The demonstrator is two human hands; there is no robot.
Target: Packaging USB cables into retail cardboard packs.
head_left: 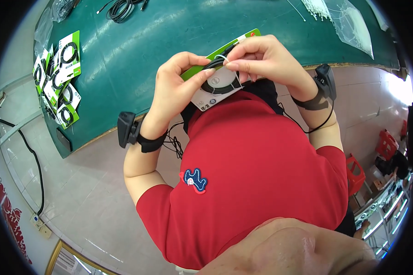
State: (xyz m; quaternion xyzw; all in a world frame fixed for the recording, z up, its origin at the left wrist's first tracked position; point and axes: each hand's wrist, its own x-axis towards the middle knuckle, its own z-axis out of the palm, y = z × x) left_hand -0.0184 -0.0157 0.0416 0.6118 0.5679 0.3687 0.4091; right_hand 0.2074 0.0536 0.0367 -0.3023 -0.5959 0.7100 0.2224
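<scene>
A green-and-white packaging card (203,101) with a coiled black cable (221,90) on it is held in front of my body at the table's near edge. My left hand (180,81) grips the card and cable at the left, thumb on the cable and fingers behind. A thin white cable tie (221,57) loops round the cable near the card's upper part. The thumb and index finger of my right hand (261,56) are closed in a pinch at this tie. Part of the cable is hidden behind my fingers.
On the green table (156,46), a pile of carded cables (59,80) lies at the left. A loose black cable coil (120,11) is at the back. White cable ties (315,8) and a clear plastic bag (353,30) lie at the far right. Red stools (354,174) stand beyond.
</scene>
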